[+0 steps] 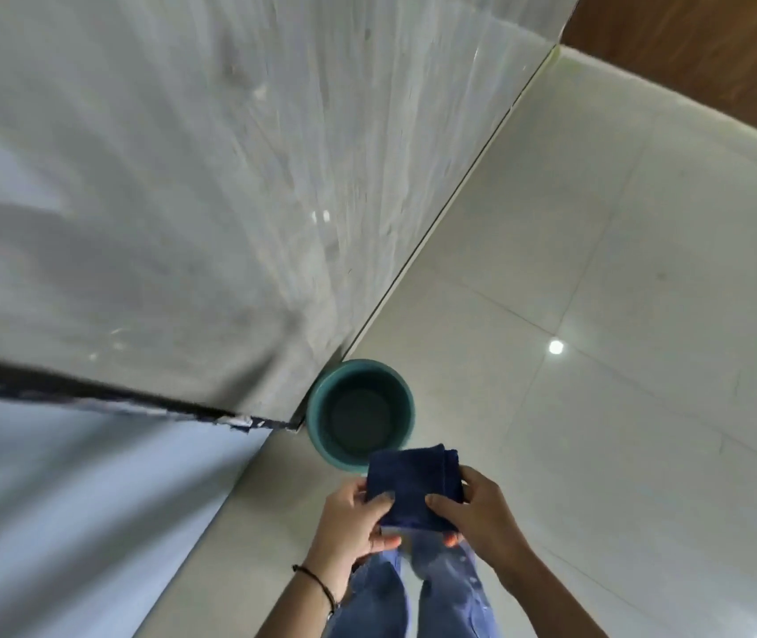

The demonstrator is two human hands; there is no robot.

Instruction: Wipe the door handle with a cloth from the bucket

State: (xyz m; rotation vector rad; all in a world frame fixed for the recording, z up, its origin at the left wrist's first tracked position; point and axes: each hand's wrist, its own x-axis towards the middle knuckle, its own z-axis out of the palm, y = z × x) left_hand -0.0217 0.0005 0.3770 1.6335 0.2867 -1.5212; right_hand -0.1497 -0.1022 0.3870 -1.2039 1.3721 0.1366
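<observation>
No readable text, label, brand or number on cloth, bucket or wall

I am standing indoors, in what looks like a tiled hallway or entry of a home or office building. Under my feet are large glossy cream floor tiles; beside me rises a polished grey marble-look wall, with a dark brown wooden panel further off.
</observation>
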